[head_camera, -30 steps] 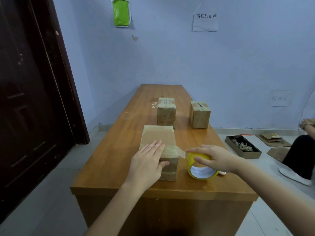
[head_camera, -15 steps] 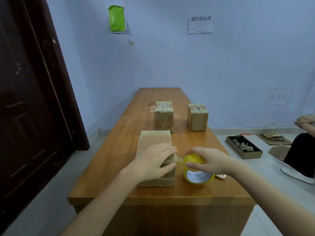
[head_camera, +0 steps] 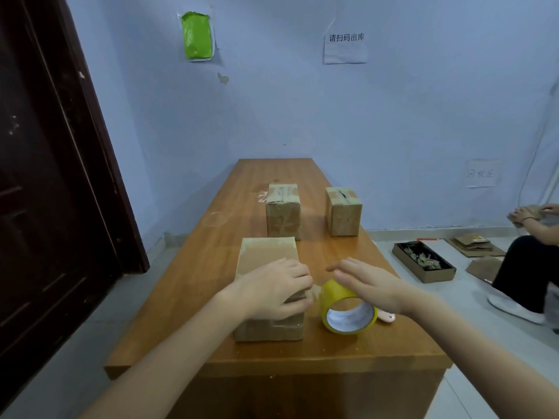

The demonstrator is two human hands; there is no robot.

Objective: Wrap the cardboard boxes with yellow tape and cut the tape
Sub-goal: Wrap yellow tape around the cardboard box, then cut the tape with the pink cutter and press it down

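The nearest cardboard box (head_camera: 266, 256) lies flat near the front of the wooden table (head_camera: 187, 297). My left hand (head_camera: 272, 291) rests on its near right corner, fingers curled over the edge and thumb on the side. A short strip of tape runs from that corner to the yellow tape roll (head_camera: 334, 296), which stands on its edge just to the right. My right hand (head_camera: 373, 285) is flat over the roll with fingers stretched out, not clasping it. A small pink tool (head_camera: 387, 317) peeks out behind the roll, mostly hidden.
Two taped cardboard boxes (head_camera: 283, 213) (head_camera: 344, 211) stand upright farther back on the table. On the floor to the right are a dark tray of scraps (head_camera: 423, 264) and flattened cardboard (head_camera: 475, 244). A seated person (head_camera: 526, 267) is at the far right. A dark door (head_camera: 45, 207) stands on the left.
My right hand has let go of the tape roll and lifted flat above it. My left hand slid toward the box's right near corner and curled over its edge.
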